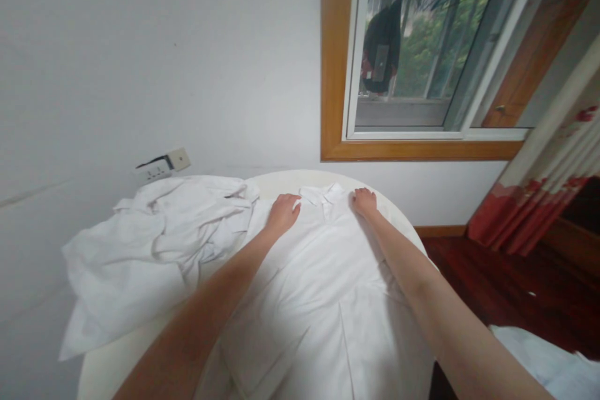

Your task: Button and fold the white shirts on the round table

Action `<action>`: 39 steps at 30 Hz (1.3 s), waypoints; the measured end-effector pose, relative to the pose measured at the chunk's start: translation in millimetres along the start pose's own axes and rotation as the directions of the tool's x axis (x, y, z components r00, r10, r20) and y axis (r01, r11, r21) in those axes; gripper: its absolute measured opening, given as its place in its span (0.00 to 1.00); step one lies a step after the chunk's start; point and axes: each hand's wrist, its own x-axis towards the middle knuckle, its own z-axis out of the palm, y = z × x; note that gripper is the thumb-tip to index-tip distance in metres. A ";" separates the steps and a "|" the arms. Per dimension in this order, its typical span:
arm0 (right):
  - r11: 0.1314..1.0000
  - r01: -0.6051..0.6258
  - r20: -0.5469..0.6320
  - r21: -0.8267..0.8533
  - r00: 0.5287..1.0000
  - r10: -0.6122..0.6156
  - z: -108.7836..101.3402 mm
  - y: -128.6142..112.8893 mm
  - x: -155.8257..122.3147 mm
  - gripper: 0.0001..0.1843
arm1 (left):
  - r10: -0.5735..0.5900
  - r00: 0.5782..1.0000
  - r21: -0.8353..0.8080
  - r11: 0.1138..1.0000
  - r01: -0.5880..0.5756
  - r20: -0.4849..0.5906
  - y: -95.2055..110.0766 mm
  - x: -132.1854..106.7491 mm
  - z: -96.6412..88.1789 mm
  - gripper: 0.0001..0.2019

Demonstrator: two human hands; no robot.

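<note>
A white collared shirt [319, 275] lies spread over a round white table [276, 182], its collar [323, 194] toward the wall. On the shoulder left of the collar rests my left hand [284, 214], thumb and fingers apart on the cloth. My right hand [364, 201] is at the opposite shoulder, near the table's far edge, with its fingers curled down on the fabric. Creases run across the shirt's body between my forearms. Its lower part runs out of view at the bottom.
A heap of crumpled white cloth [159, 250] covers the table's left side against the wall. Wall sockets [159, 169] sit just above it. A wood-framed window [337, 150] is ahead, a curtain [497, 219] hangs at right, and pale fabric [544, 356] lies at lower right.
</note>
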 end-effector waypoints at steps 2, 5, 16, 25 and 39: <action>0.999 0.012 -0.001 0.031 1.000 -0.012 10.1 -4.8 7.2 0.24 | -0.102 0.994 0.080 0.991 0.104 -0.025 -15.4 19.7 19.1 0.18; 0.998 0.027 0.026 0.062 0.999 -0.029 23.9 -2.4 15.3 0.28 | -0.180 0.983 0.162 0.969 0.184 -0.039 -36.6 29.4 45.4 0.20; 0.998 -0.030 0.211 0.046 0.977 0.020 25.7 -2.7 29.6 0.32 | -0.337 0.941 0.218 0.922 0.320 0.041 -60.6 27.8 71.2 0.24; 0.999 -0.037 -0.077 0.011 0.996 0.038 18.7 -6.4 22.5 0.25 | -0.403 0.915 0.192 0.896 0.401 -0.031 -59.7 26.6 62.7 0.18; 0.975 0.223 -0.167 -0.007 0.961 -0.221 12.6 -6.4 22.3 0.19 | -0.250 0.967 0.320 0.914 0.251 -0.043 -45.6 23.2 47.1 0.15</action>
